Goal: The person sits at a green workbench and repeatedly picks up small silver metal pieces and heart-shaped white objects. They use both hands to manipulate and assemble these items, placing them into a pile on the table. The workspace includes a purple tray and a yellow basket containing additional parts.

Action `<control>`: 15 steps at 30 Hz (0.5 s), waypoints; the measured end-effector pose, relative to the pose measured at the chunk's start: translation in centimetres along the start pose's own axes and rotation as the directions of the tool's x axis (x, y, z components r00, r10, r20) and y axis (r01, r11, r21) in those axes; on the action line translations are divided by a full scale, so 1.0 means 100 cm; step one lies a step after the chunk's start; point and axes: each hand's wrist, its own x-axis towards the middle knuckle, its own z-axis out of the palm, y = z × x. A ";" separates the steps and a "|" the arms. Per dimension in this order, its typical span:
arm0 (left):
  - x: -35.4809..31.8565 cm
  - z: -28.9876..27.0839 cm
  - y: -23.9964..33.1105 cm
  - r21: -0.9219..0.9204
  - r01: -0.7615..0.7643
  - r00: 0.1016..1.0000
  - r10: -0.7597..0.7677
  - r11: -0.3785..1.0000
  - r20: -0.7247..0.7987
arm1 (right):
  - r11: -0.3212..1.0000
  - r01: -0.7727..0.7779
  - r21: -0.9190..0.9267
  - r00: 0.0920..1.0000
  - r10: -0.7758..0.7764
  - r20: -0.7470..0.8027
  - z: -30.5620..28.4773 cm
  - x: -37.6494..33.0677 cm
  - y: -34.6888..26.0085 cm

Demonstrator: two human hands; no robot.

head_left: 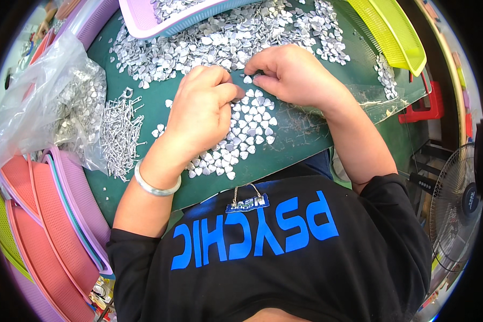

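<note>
Sorting small silver heart-shaped pieces on a green tabletop [145, 107], both hands meeting near the upper middle of the frame.

Working from the big heap of silver hearts [225, 37] that runs across the top of the frame, the neat patch of laid-out hearts [247, 129] sits in the centre, directly under and between the hands; keeping new pieces flat and edge to edge looks like the way to hold that patch tidy. The left hand [198, 112] is curled, fingers tucked narrow, resting on the patch's left edge; whether it holds a piece I cannot tell. The right hand [290, 75] pinches thumb to fingertips at the patch's upper edge, seemingly on one heart piece [248, 79], too small to confirm. A pile of metal pins [121, 134] lies well left.
</note>
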 end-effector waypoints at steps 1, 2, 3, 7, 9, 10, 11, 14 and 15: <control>0.000 0.000 -0.001 -0.004 0.007 1.000 -0.007 1.000 -0.009 | 1.000 0.013 -0.008 1.000 -0.013 -0.010 0.001 0.000 0.000; 0.000 0.000 -0.001 0.000 0.010 1.000 -0.010 1.000 -0.014 | 1.000 0.026 -0.017 0.999 -0.026 -0.019 0.002 0.001 -0.001; 0.000 0.000 -0.001 0.005 0.014 1.000 -0.014 1.000 -0.018 | 0.999 0.038 -0.026 0.999 -0.039 -0.029 0.003 0.001 -0.001; 0.001 0.001 0.000 0.026 0.042 0.998 -0.041 0.999 -0.049 | 0.998 0.061 -0.026 0.998 -0.061 -0.009 0.006 0.002 0.000; 0.002 0.001 0.000 0.039 0.051 0.997 -0.049 0.998 -0.059 | 0.997 0.075 -0.022 0.997 -0.075 -0.005 0.004 0.003 0.000; 0.002 0.001 0.000 0.045 0.056 0.997 -0.053 0.997 -0.065 | 0.996 0.086 0.031 0.996 -0.087 0.030 0.001 0.002 0.000; 0.002 0.000 0.000 0.048 0.058 0.996 -0.055 0.997 -0.067 | 0.992 0.095 0.084 0.993 -0.100 0.065 -0.004 0.001 0.001; 0.002 0.000 0.001 0.058 0.064 0.995 -0.060 0.996 -0.074 | 0.983 0.142 0.115 0.988 -0.134 -0.071 0.002 0.003 0.006; 0.002 0.001 0.001 0.060 0.065 0.995 -0.060 0.996 -0.076 | 0.982 0.160 0.102 0.978 -0.143 -0.155 0.006 0.005 0.007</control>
